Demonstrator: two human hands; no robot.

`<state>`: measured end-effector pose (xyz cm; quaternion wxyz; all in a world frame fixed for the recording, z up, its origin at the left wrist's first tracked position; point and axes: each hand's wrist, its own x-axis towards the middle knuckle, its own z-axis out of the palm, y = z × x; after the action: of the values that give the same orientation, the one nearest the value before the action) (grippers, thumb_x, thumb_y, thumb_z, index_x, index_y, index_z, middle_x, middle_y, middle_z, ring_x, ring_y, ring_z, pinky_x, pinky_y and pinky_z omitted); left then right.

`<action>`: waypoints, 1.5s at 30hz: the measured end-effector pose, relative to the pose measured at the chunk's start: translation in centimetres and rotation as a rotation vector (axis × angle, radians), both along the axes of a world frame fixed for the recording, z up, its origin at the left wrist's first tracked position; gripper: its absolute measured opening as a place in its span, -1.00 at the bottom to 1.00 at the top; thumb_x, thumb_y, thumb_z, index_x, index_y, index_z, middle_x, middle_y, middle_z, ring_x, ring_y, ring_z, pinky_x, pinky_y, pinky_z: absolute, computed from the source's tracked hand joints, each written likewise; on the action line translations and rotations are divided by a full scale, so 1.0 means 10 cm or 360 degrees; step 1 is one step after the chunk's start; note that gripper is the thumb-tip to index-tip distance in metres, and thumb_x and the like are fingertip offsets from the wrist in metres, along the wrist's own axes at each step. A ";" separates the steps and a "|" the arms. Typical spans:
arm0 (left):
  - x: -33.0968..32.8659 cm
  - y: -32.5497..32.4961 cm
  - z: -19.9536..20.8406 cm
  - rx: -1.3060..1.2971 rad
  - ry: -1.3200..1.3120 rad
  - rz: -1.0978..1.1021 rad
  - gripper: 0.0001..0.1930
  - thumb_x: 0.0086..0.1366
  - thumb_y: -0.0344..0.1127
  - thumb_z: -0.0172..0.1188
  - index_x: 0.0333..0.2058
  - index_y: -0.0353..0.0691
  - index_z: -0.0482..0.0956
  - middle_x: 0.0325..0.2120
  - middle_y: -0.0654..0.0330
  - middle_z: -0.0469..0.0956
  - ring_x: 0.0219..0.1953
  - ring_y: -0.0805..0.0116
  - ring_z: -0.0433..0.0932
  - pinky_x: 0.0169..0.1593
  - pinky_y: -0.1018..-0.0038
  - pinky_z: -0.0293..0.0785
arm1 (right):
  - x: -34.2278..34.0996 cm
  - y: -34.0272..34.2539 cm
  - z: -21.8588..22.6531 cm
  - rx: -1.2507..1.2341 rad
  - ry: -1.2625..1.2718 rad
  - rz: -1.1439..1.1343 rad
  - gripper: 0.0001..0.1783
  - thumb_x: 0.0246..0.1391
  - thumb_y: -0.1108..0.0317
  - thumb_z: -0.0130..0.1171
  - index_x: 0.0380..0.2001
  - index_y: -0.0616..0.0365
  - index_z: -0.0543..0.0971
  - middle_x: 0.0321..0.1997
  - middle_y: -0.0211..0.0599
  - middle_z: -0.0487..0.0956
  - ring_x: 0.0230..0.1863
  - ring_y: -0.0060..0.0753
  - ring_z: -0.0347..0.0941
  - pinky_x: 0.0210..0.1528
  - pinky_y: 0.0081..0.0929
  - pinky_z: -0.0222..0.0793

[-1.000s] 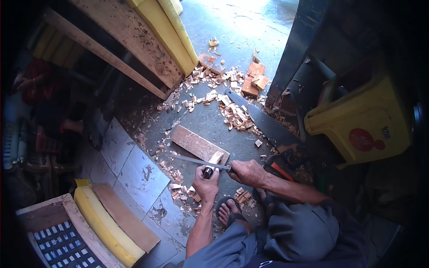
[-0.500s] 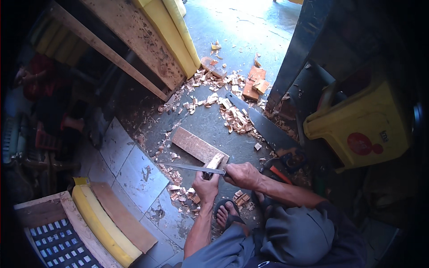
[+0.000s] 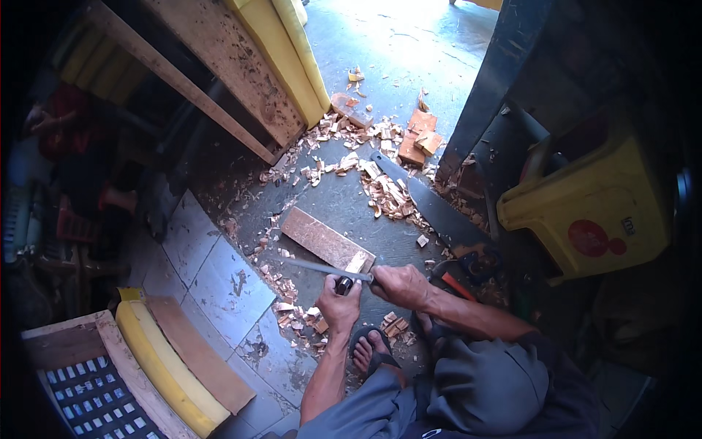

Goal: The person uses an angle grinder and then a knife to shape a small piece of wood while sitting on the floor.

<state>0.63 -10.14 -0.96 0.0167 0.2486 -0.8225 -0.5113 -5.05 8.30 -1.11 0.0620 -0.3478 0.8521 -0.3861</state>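
Left hand [image 3: 338, 304]: closed, fingers wrapped on a dark rounded piece [image 3: 343, 285], just beside the near edge of the plank [image 3: 322, 234]; right hand [image 3: 401, 285]: fist clamped on the near end of a long grey file [image 3: 322, 268], just right of the plank's right end; against the frame half a second ago, file drawn slightly rightward, its tip higher and closer to the plank, slope steeper; plank unmoved.

File: long axis from the right hand leftward and somewhat away from the person, crossing the plank's near right corner, far tip blurred; pale wood piece [image 3: 357, 263]: over the plank's right end, long axis leaning away and rightward, contact with the plank not discernible; handsaw [image 3: 439, 205]: beyond and right of the plank.
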 end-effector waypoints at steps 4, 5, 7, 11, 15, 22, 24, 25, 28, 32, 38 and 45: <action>-0.03 0.02 0.00 -0.0191 0.0404 0.0019 -0.72 0.14 -0.49 0.47 -0.18 -0.36 0.64 -0.40 0.26 0.70 -0.34 0.56 0.61 -0.23 0.52 0.57 | -0.10 -0.06 -0.03 0.0154 -0.0006 -0.0154 -0.68 0.14 0.25 0.31 -0.28 0.15 0.38 -0.46 -0.09 0.57 -0.45 0.09 0.60 -0.47 -0.03 0.51; -0.02 -0.02 -0.04 -0.0037 0.0211 -0.0007 -0.67 0.13 -0.48 0.48 -0.11 -0.36 0.65 -0.32 0.19 0.73 -0.28 0.53 0.65 -0.17 0.50 0.60 | -0.05 -0.07 0.07 0.0045 0.0038 -0.0096 -0.69 0.15 0.24 0.31 -0.29 0.15 0.38 -0.46 -0.10 0.57 -0.45 0.08 0.60 -0.47 -0.03 0.51; -0.01 0.01 -0.09 -0.0052 0.0178 -0.0011 -0.67 0.13 -0.48 0.48 -0.12 -0.36 0.65 -0.34 0.20 0.72 -0.31 0.54 0.64 -0.20 0.51 0.60 | -0.02 -0.01 0.03 -0.0021 0.0090 0.0014 -0.70 0.19 0.22 0.27 -0.26 0.16 0.39 -0.42 -0.08 0.59 -0.42 0.08 0.62 -0.44 -0.03 0.53; 0.05 0.05 -0.01 -0.0163 0.0280 -0.0065 -0.67 0.16 -0.48 0.47 -0.10 -0.36 0.64 -0.34 0.18 0.72 -0.31 0.55 0.63 -0.21 0.52 0.59 | -0.08 0.03 -0.03 0.0292 -0.0144 -0.0254 -0.69 0.19 0.22 0.26 -0.23 0.17 0.40 -0.40 -0.04 0.61 -0.39 0.12 0.63 -0.42 -0.03 0.55; 0.04 -0.03 -0.10 -0.0032 0.0210 0.0014 -0.59 0.12 -0.45 0.49 -0.03 -0.35 0.66 -0.31 0.15 0.74 -0.26 0.52 0.66 -0.16 0.48 0.61 | -0.04 0.00 -0.14 0.0241 -0.0110 -0.0078 -0.68 0.24 0.16 0.22 -0.23 0.18 0.40 -0.36 0.02 0.64 -0.34 0.18 0.64 -0.37 0.04 0.55; 0.04 -0.01 -0.02 -0.0057 0.0198 -0.0013 -0.60 0.08 -0.45 0.46 -0.06 -0.30 0.67 -0.35 0.05 0.73 -0.34 0.39 0.70 -0.22 0.39 0.63 | -0.03 0.09 -0.10 0.0136 -0.0109 -0.0063 -0.67 0.24 0.17 0.23 -0.27 0.19 0.39 -0.36 0.01 0.62 -0.36 0.17 0.62 -0.39 0.03 0.53; 0.03 0.01 -0.01 -0.0120 0.0266 -0.0058 -0.60 0.09 -0.45 0.46 -0.06 -0.30 0.67 -0.36 0.06 0.73 -0.33 0.38 0.71 -0.22 0.38 0.64 | -0.10 0.12 -0.03 0.0288 -0.0140 -0.0119 -0.68 0.21 0.21 0.25 -0.28 0.18 0.38 -0.39 -0.03 0.59 -0.38 0.16 0.61 -0.41 0.01 0.52; 0.05 0.00 -0.02 -0.0146 0.0279 -0.0087 -0.60 0.09 -0.45 0.46 -0.05 -0.29 0.67 -0.36 0.06 0.73 -0.32 0.38 0.72 -0.22 0.38 0.64 | -0.08 0.12 0.01 0.0368 -0.0177 -0.0153 -0.69 0.20 0.23 0.27 -0.29 0.18 0.37 -0.41 -0.05 0.57 -0.39 0.15 0.61 -0.41 0.00 0.52; 0.00 -0.05 -0.07 0.0012 0.0157 -0.0020 -0.60 0.11 -0.45 0.48 -0.05 -0.34 0.67 -0.33 0.14 0.73 -0.27 0.52 0.67 -0.16 0.49 0.61 | -0.07 0.05 0.09 -0.0014 0.0017 0.0001 -0.69 0.20 0.24 0.26 -0.28 0.18 0.37 -0.42 -0.05 0.56 -0.40 0.17 0.59 -0.41 0.02 0.52; 0.02 0.02 0.00 -0.0134 0.0211 -0.0105 -0.64 0.12 -0.50 0.47 -0.08 -0.35 0.65 -0.30 0.14 0.74 -0.25 0.50 0.68 -0.15 0.50 0.62 | -0.13 0.08 0.02 0.0437 -0.0197 -0.0137 -0.69 0.22 0.22 0.25 -0.28 0.19 0.38 -0.41 -0.03 0.59 -0.43 0.16 0.60 -0.42 0.01 0.52; 0.00 -0.01 -0.04 -0.0080 0.0366 -0.0049 -0.60 0.06 -0.43 0.47 -0.06 -0.25 0.69 -0.39 0.06 0.74 -0.36 0.36 0.72 -0.23 0.38 0.63 | -0.16 0.12 -0.20 0.0503 -0.0288 -0.0342 -0.69 0.25 0.18 0.21 -0.24 0.18 0.38 -0.43 0.03 0.60 -0.43 0.20 0.60 -0.41 0.05 0.52; 0.05 -0.01 -0.01 -0.0093 0.0297 -0.0068 -0.63 0.10 -0.42 0.45 -0.08 -0.29 0.68 -0.38 0.03 0.73 -0.34 0.39 0.72 -0.22 0.40 0.62 | -0.10 0.22 -0.20 0.0327 -0.0189 -0.0214 -0.70 0.28 0.18 0.19 -0.24 0.17 0.38 -0.37 0.05 0.62 -0.37 0.22 0.61 -0.38 0.04 0.52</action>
<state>1.09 -10.28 -1.09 0.0896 0.1816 -0.8371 -0.5082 -6.00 10.50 -3.09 0.1216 -0.2581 0.9034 -0.3201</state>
